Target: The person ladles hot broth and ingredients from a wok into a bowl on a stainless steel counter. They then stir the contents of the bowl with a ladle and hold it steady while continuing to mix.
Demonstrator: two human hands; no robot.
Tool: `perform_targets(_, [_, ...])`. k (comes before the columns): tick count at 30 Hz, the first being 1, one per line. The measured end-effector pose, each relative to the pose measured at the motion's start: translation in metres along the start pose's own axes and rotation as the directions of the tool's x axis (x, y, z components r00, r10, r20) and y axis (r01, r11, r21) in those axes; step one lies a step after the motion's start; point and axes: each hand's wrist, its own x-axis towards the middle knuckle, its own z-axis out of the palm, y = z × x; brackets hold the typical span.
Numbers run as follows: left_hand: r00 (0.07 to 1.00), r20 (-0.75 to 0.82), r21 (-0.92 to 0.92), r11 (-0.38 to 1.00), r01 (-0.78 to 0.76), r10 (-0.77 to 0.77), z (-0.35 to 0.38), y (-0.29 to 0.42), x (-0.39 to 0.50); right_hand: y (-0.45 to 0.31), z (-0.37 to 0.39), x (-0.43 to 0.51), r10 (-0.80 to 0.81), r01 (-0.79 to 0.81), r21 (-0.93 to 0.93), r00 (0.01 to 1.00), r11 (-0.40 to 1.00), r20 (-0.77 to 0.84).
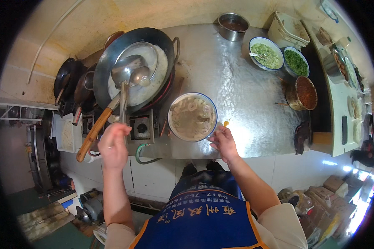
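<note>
Beside the near right rim of a blue-rimmed white bowl (193,117) is my right hand (225,141), its fingertips close to or touching the side. Cloudy broth with pale, ring-shaped slices fills the bowl, which stands on the steel counter. My left hand (113,147), loosely curled, is at the near end of a metal ladle handle (123,102); whether it grips this is unclear. A large ladle (128,67) and a smaller ladle (140,75) overlap above a wok (104,79) of whitish liquid. A wooden handle (95,134) slants over the wok's near edge.
Bowls of chopped pale-green vegetable (266,53) and dark-green herbs (295,62) stand back right. Nearer sits a pot of red seasoning (306,93). A steel pot (233,27) of brown liquid stands at the back. Burner controls (141,128) and a green hose (139,154) line the front edge.
</note>
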Motion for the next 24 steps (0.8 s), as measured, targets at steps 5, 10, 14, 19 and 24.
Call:
perform_targets(5, [0.985, 0.072, 0.124, 0.978, -0.166, 0.158, 0.008, 0.015, -0.023, 0.002, 0.0, -0.003, 0.005, -0.005, -0.011, 1.0, 1.0, 0.004])
perform_targets(10, [0.97, 0.09, -0.326, 0.913, 0.245, -0.228, 0.052, 0.02, -0.069, 0.002, 0.001, -0.002, 0.007, -0.008, -0.022, 1.0, 1.0, -0.004])
perform_targets(14, [0.947, 0.224, -0.32, 0.9, 0.296, -0.232, 0.1, 0.009, -0.086, 0.004, 0.001, -0.003, 0.011, -0.011, -0.02, 1.0, 1.0, -0.003])
perform_targets(19, [0.934, 0.266, -0.307, 0.897, 0.316, -0.238, 0.116, 0.0, -0.088, 0.006, -0.003, -0.004, 0.0, 0.0, -0.013, 1.0, 1.0, -0.006])
perform_targets(24, [0.919, 0.272, -0.309, 0.878, 0.365, -0.286, 0.119, 0.002, -0.087, 0.008, -0.005, -0.004, 0.003, -0.004, -0.023, 1.0, 1.0, -0.021])
